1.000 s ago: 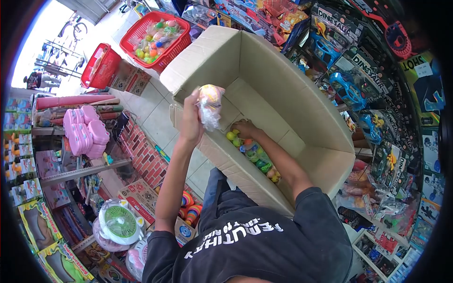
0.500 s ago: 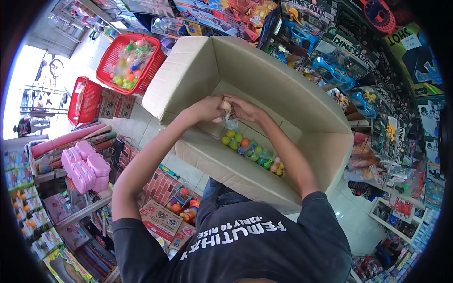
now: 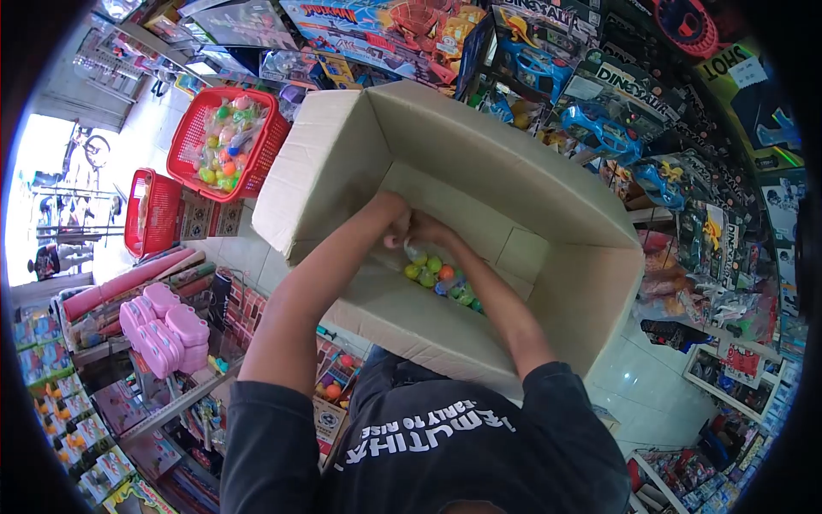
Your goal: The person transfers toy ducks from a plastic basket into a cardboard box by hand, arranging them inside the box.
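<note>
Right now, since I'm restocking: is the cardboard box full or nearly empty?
Nearly empty: the cardboard box shows bare inner walls, with only a bag of coloured balls at the bottom.

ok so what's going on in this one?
A person leans over a large open cardboard box in a toy shop. The left hand and right hand meet inside it, seemingly gripping the neck of a clear bag of coloured balls, which lies on the box floor by the near wall. A red basket of similar balls sits beyond the box.
</note>
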{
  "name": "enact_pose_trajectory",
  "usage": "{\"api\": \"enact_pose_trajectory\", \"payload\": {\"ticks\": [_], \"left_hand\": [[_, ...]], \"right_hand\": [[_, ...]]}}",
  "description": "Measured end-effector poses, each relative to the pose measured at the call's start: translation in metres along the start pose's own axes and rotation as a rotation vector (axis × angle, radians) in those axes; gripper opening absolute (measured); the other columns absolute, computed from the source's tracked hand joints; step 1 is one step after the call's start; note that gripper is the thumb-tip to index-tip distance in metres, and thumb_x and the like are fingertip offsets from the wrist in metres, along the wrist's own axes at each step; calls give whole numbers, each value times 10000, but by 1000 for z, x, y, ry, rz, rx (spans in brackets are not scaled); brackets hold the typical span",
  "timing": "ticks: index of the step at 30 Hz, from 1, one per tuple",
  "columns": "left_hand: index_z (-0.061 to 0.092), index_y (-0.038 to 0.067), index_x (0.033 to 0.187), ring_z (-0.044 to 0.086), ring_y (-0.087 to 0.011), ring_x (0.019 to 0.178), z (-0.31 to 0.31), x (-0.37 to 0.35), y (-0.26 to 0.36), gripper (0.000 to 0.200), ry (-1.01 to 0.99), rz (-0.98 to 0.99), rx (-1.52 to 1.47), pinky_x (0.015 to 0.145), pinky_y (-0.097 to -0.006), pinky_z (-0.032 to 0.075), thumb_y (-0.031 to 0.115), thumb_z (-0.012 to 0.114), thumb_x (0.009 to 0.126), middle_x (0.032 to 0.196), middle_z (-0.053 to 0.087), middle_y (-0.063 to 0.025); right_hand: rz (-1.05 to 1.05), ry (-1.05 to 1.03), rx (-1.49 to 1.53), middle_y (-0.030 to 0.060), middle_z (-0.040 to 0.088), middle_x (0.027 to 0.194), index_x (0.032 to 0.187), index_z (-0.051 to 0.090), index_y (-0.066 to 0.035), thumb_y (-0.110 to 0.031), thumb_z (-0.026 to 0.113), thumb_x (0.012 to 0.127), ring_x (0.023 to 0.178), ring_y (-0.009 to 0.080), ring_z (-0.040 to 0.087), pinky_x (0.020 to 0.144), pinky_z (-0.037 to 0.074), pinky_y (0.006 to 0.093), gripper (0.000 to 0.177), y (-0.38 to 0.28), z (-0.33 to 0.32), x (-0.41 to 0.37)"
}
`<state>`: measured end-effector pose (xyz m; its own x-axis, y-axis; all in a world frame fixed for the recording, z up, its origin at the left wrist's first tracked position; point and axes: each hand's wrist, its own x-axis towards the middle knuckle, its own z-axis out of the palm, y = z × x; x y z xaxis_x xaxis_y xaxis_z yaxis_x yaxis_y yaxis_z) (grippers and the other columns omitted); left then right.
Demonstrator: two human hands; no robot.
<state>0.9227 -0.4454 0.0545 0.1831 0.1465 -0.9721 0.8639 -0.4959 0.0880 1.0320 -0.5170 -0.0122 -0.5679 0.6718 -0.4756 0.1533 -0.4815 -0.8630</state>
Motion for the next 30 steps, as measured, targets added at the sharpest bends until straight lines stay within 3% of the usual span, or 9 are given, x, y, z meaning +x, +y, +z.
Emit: {"api": "enact_pose_trajectory", "payload": {"ticks": [2, 5, 7, 11, 14, 16, 21, 25, 30], "left_hand": [[664, 144, 976, 571, -239, 1002, 20, 41, -17, 473, -64, 35, 48, 849, -354, 449, 341, 773, 560, 1072, 612, -90], [685, 137, 940, 541, -225, 1051, 40, 75, -25, 465, 232, 289, 60, 885, -348, 426, 340, 786, 535, 1079, 609, -96], [499, 141, 1239, 546, -241, 1023, 34, 39, -9, 777, -207, 98, 269, 884, -350, 421, 515, 726, 596, 1197, 535, -88], [607, 212, 1112, 572, -231, 990, 61, 50, -8, 657, -204, -15, 218, 847, -347, 453, 342, 812, 501, 1096, 599, -96], [573, 247, 1150, 580, -236, 967, 69, 45, -3, 686, -121, 56, 117, 831, -355, 459, 340, 800, 510, 1103, 594, -95], [424, 178, 1286, 524, -262, 1056, 74, 55, -3, 708, -235, 134, 159, 883, -350, 415, 434, 664, 671, 1214, 519, -101], [438, 166, 1269, 519, -276, 1058, 98, 82, -10, 683, -251, 163, 119, 878, -371, 411, 439, 646, 679, 1231, 505, -111], [548, 255, 1168, 570, -239, 991, 86, 45, 5, 658, -25, 8, 138, 821, -354, 456, 360, 763, 554, 1118, 583, -78], [600, 197, 1099, 582, -224, 984, 69, 35, 9, 552, -76, 106, 418, 793, -355, 472, 337, 756, 588, 1083, 603, -65]], "right_hand": [[-3, -70, -468, 122, 545, 1124, 1210, 412, 10, -209, 626, 752, 977, 203, 555, 810, 464, 333, 552, 31, 0, 22], [-109, 40, -419, 171, 582, 1077, 1185, 448, -19, -297, 658, 726, 1033, 318, 539, 873, 421, 400, 576, 81, 14, 33], [-55, 47, -515, 172, 582, 1072, 1162, 475, -39, -301, 669, 713, 1018, 329, 542, 868, 420, 412, 555, 83, 21, 30], [-204, 41, -1016, 164, 590, 1023, 1091, 539, -103, -330, 693, 681, 964, 355, 554, 835, 423, 451, 493, 73, 20, 19], [-309, 255, -966, 148, 593, 978, 1054, 544, -137, -306, 704, 675, 944, 335, 567, 806, 433, 451, 445, 79, 15, 2], [-210, 215, -847, 146, 592, 981, 1034, 543, -132, -289, 712, 671, 955, 329, 564, 800, 437, 445, 429, 73, 12, -5], [-71, 148, -763, 130, 596, 986, 985, 531, -106, -235, 733, 656, 972, 320, 558, 796, 441, 427, 407, 62, 21, -6], [-67, 62, -900, 140, 585, 1053, 1097, 511, -104, -275, 701, 687, 1004, 320, 549, 831, 436, 413, 484, 65, 17, 2], [33, -62, -732, 146, 540, 1181, 1251, 454, -148, -342, 643, 737, 1090, 307, 515, 910, 410, 394, 581, 52, 1, 3]]}}
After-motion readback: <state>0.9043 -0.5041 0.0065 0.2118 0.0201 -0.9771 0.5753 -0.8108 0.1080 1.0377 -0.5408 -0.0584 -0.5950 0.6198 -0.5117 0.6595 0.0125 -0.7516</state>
